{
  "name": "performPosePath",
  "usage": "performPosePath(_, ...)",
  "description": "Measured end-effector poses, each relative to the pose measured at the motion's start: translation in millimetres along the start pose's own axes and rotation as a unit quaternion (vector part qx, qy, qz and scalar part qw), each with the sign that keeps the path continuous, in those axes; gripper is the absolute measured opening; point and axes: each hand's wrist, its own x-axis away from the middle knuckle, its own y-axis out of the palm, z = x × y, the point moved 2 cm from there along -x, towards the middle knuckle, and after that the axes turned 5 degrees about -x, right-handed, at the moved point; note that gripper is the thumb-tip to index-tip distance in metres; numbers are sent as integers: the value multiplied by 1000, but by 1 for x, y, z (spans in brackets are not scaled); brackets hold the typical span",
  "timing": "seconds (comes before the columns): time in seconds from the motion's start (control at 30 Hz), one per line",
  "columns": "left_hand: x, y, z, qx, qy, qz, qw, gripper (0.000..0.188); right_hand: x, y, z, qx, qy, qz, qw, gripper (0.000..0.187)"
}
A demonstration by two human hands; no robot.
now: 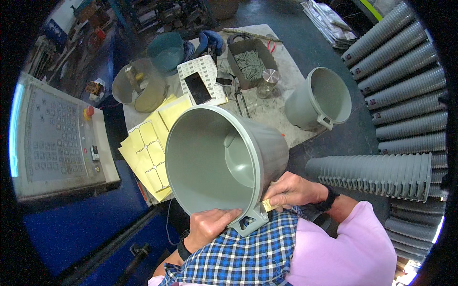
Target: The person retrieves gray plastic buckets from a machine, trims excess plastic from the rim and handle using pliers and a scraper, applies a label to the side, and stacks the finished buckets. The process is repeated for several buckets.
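Bucket, large, grey (205,152): held tilted just above the person's lap, mouth turned toward the person, in front of the near edge of the surface (288,62); looped lug (259,223) on the near rim, over a blue checked apron (238,260)

Left hand (207,226): grip pinching the bucket's near rim, thumb laid along it, to the left of the lug

Right hand (292,190): grip closed around a small tool with yellow handle (268,205), its end by the rim beside the lug; blade or tip too small to make out

On the surface: second grey bucket (298,106), upright, to the right; dark box (245,82) of small grey pieces; clear jar with metal lid (270,76); black phone (197,88) on a white patterned box (210,69); yellow label sheets (140,159)

To the right: nested grey buckets (372,171), lying sideways
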Motion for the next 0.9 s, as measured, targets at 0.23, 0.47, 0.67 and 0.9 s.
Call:
performPosePath(0.23, 0, 1, 8, -3, 21, 0, 1000, 27, 6, 0, 7, -100, 118, -89, 984, 29)
performPosePath(0.47, 1, 4, 7, 16, 3, 10, 1000, 30, 0, 12, 14, -521, -2, -53, 852, 29)
performPosePath(0.67, 6, 7, 5, 45, -27, 27, 998, 30, 1, -10, -1, -260, -51, 116, 957, 33)
performPosePath(0.9, -10, 2, -3, -69, -84, 23, 994, 23, 0, -14, -10, -105, -40, 260, 959, 37)
